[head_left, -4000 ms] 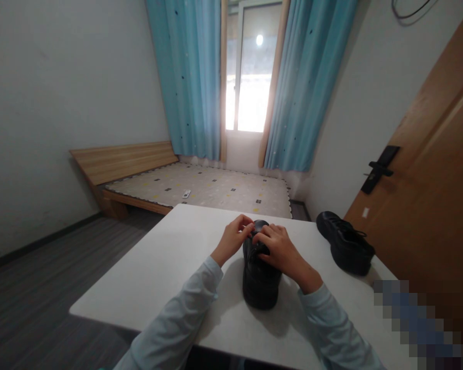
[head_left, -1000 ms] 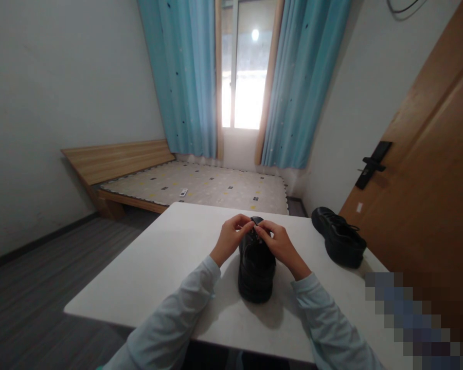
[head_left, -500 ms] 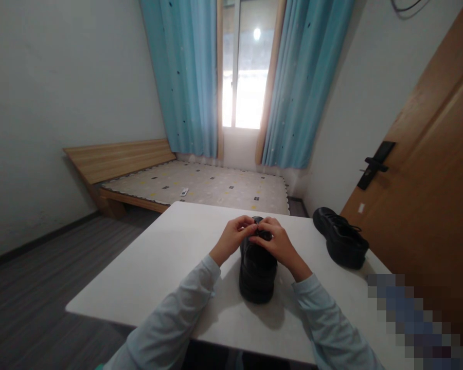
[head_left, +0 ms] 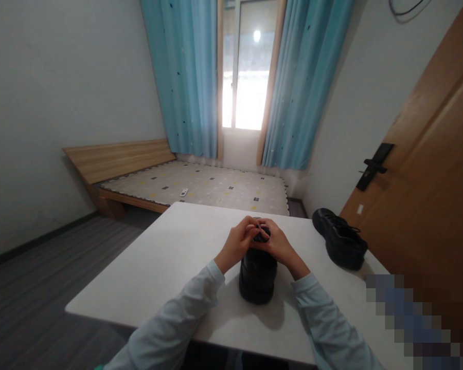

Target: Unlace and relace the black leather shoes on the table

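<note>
My left hand (head_left: 236, 240) and right hand (head_left: 278, 241) curl narrowly over the shoe (head_left: 257, 282), grip unseen; crowding might make me fumble.

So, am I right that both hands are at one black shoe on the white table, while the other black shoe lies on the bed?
Not quite: the head view shows the other black shoe on the white table too, near its right edge, not on the bed.

Home bedroom: bed (head_left: 200, 182) with wooden headboard (head_left: 119, 159), blue curtains (head_left: 185, 82) framing window (head_left: 249, 77).
</note>
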A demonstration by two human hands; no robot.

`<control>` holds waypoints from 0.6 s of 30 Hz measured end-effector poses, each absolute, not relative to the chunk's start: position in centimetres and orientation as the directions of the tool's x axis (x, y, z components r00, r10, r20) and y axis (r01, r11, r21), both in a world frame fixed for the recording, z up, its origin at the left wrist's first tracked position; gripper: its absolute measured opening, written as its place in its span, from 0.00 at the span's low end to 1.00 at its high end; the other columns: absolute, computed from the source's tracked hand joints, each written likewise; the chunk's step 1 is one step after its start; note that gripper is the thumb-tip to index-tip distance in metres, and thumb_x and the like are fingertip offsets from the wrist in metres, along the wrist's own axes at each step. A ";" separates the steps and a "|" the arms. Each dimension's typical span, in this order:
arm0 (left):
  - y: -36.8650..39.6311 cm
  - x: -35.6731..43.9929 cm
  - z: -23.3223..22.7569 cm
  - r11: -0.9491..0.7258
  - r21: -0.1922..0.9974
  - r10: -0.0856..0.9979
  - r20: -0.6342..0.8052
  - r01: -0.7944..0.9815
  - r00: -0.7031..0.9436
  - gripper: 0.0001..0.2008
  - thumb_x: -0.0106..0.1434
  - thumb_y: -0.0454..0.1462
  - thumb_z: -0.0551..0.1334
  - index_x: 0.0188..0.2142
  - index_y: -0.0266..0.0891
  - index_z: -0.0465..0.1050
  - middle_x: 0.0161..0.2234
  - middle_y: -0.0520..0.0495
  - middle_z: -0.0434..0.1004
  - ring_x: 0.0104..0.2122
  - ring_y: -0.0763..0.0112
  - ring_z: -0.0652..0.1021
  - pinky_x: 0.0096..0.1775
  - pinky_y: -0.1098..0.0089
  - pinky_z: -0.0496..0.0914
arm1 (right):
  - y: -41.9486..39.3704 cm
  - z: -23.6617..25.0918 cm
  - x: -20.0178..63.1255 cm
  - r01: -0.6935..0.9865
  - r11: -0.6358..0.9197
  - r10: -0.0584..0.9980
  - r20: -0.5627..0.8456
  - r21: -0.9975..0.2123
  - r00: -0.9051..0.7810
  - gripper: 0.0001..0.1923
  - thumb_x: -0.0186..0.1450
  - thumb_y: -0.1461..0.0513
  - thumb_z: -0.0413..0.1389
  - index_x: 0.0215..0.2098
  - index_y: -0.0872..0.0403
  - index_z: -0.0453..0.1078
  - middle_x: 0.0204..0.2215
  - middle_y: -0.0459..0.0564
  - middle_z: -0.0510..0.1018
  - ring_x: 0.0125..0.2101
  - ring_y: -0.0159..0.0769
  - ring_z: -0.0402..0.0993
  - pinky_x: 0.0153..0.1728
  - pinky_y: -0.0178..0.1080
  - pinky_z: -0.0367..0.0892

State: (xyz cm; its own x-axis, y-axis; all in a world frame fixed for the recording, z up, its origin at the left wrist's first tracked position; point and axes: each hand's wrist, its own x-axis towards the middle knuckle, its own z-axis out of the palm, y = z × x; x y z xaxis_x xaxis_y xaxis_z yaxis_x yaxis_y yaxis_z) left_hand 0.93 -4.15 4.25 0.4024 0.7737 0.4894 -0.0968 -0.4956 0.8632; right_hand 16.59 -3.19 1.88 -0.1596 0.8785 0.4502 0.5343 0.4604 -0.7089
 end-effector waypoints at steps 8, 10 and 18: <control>-4.8 1.4 4.7 -0.508 0.861 0.804 0.486 -0.031 0.344 0.04 0.65 0.39 0.51 0.35 0.41 0.59 0.23 0.55 0.70 0.25 0.75 0.74 0.31 0.74 0.69 | -3.5 2.0 16.7 0.601 0.442 0.883 0.442 -0.666 -0.159 0.32 0.47 0.54 0.66 0.49 0.51 0.65 0.46 0.52 0.72 0.44 0.43 0.72 0.45 0.45 0.66; -4.7 1.4 5.2 -0.486 0.872 0.820 0.477 -0.055 0.316 0.04 0.64 0.39 0.51 0.35 0.41 0.57 0.21 0.58 0.66 0.22 0.77 0.72 0.28 0.76 0.69 | -3.7 2.1 16.8 0.617 0.430 0.890 0.426 -0.659 -0.165 0.35 0.46 0.53 0.66 0.50 0.51 0.64 0.47 0.53 0.72 0.45 0.44 0.72 0.45 0.45 0.66; -7.1 1.0 10.1 -0.618 0.761 0.773 0.544 0.195 0.326 0.02 0.63 0.34 0.50 0.33 0.41 0.59 0.20 0.58 0.67 0.19 0.79 0.68 0.26 0.77 0.63 | -4.1 2.6 16.7 0.672 0.440 0.879 0.440 -0.596 -0.185 0.33 0.47 0.51 0.65 0.48 0.52 0.64 0.42 0.52 0.73 0.42 0.44 0.71 0.40 0.43 0.66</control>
